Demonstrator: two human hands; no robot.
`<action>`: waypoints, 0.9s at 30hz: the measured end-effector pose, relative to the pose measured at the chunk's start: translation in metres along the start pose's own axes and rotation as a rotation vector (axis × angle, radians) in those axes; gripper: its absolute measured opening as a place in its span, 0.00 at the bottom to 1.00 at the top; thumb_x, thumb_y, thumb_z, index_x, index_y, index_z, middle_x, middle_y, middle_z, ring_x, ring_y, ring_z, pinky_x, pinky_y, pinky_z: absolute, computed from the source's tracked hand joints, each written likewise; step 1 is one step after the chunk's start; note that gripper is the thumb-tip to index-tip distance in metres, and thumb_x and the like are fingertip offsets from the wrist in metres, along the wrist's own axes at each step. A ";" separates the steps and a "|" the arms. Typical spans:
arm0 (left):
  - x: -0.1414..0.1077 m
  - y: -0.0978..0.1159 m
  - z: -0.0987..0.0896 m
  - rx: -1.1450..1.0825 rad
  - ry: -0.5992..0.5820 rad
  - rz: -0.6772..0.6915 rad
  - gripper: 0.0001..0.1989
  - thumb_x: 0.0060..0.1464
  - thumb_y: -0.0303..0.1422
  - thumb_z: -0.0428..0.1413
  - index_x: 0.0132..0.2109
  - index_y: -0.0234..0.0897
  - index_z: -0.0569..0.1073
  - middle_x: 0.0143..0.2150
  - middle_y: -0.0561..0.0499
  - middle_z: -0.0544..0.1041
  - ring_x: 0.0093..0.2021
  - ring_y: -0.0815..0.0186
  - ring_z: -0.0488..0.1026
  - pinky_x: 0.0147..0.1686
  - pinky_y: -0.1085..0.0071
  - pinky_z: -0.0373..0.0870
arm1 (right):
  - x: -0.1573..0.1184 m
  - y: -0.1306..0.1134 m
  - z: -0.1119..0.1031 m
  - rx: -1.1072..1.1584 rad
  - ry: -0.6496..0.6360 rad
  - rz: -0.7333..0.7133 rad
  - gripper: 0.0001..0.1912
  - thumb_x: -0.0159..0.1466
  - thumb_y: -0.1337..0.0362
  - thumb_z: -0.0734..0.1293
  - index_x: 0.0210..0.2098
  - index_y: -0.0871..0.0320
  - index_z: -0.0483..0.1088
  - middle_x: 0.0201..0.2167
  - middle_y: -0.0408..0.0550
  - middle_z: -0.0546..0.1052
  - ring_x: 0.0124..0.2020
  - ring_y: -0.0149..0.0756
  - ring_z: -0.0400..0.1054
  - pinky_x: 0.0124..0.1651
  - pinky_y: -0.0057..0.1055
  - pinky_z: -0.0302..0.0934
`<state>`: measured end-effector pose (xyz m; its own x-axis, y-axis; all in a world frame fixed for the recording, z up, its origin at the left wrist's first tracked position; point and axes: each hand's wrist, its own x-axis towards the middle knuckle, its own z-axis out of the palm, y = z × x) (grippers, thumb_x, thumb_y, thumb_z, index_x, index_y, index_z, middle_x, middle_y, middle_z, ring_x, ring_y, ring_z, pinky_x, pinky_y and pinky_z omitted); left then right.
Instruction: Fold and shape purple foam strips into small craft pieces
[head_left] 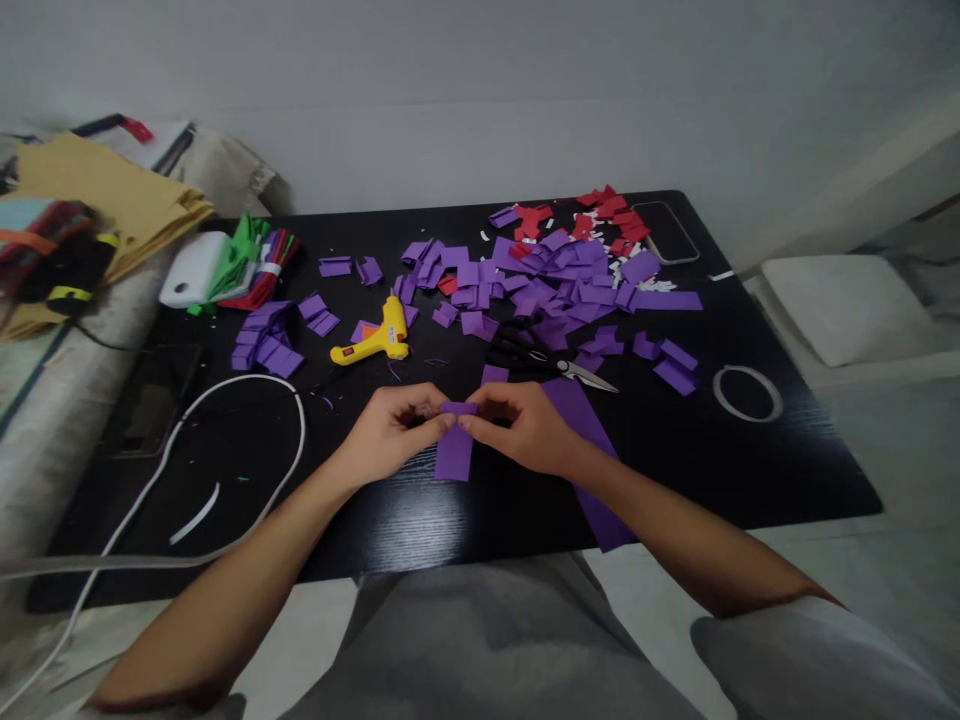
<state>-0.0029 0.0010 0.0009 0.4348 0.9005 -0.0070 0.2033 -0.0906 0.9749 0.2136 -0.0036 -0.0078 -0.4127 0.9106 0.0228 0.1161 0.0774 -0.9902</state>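
Observation:
Between both hands is a purple paper strip point(454, 456), its top edge folded over and its lower part hanging toward me. My left hand point(391, 428) pinches the fold from the left, thumb in front. From the other side, my right hand point(526, 425) pinches the same fold, the two thumbs almost touching. Under my right wrist lies a longer purple sheet point(589, 425) that reaches past the table's front edge. Black-handled scissors point(566, 368) rest just beyond my right hand. A yellow glue gun point(379, 338) lies beyond my left hand.
Folded purple pieces point(555, 275) are heaped at the back, with red scraps point(611, 215) behind. More purple pieces point(270, 335) lie at left. A white cable point(296, 400) loops over the black table point(735, 470). A clear ring point(776, 400), perhaps tape, lies at right.

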 end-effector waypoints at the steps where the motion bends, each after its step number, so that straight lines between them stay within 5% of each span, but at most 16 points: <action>1: 0.000 0.000 0.000 -0.001 0.001 -0.003 0.13 0.61 0.40 0.63 0.33 0.35 0.78 0.25 0.54 0.74 0.25 0.70 0.67 0.27 0.74 0.64 | 0.000 -0.001 0.000 0.002 -0.001 0.010 0.07 0.63 0.60 0.73 0.34 0.58 0.78 0.26 0.41 0.78 0.27 0.30 0.70 0.32 0.27 0.65; 19: 0.000 0.000 0.005 -0.042 -0.035 -0.045 0.10 0.58 0.37 0.63 0.31 0.35 0.78 0.23 0.55 0.74 0.23 0.71 0.67 0.26 0.75 0.65 | 0.001 0.001 -0.005 -0.046 -0.079 0.071 0.07 0.62 0.60 0.72 0.34 0.57 0.77 0.24 0.39 0.74 0.26 0.29 0.66 0.30 0.27 0.60; 27: 0.007 0.002 -0.016 -0.052 0.151 -0.042 0.12 0.52 0.37 0.68 0.28 0.35 0.77 0.22 0.55 0.74 0.21 0.72 0.67 0.23 0.76 0.64 | 0.009 0.002 -0.014 0.084 0.008 0.094 0.06 0.61 0.62 0.71 0.31 0.58 0.74 0.24 0.42 0.78 0.27 0.32 0.72 0.34 0.29 0.65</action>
<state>-0.0136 0.0142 0.0066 0.2889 0.9572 -0.0181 0.1714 -0.0331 0.9847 0.2228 0.0102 -0.0075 -0.3959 0.9156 -0.0698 0.0779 -0.0422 -0.9961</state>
